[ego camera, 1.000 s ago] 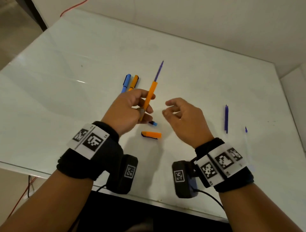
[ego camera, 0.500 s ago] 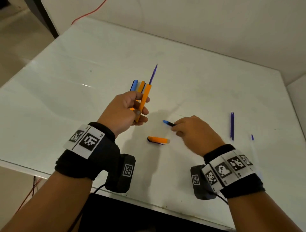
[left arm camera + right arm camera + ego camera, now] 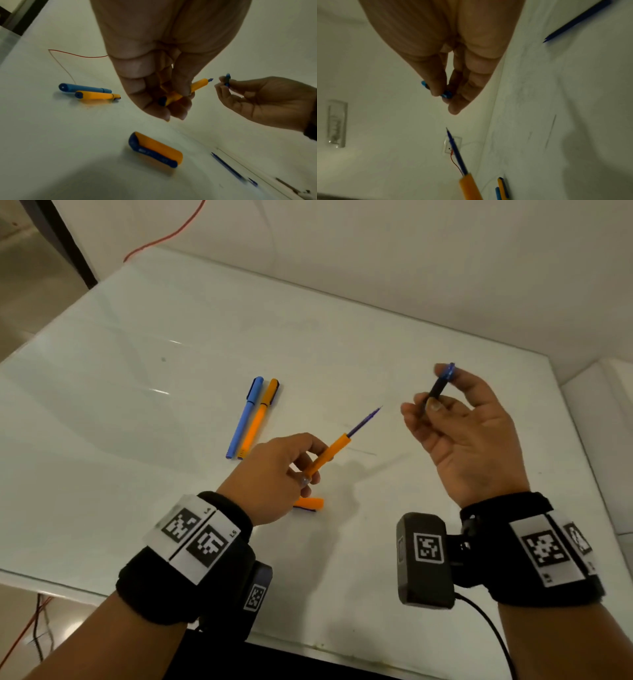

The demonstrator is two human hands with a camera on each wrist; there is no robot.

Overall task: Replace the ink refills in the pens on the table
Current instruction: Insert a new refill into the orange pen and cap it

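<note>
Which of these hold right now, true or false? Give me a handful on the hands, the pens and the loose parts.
1. The left hand grips an orange pen barrel with a refill sticking out. True.
2. The right hand is empty. False: it pinches a small dark tip piece.
3. A blue pen and an orange pen lie side by side on the table. True.
4. The orange cap is on the held barrel. False: it lies on the table.

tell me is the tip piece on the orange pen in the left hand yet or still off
Off. The refill juts bare from the orange barrel in the left hand; the right hand pinches the tip piece apart.
</note>
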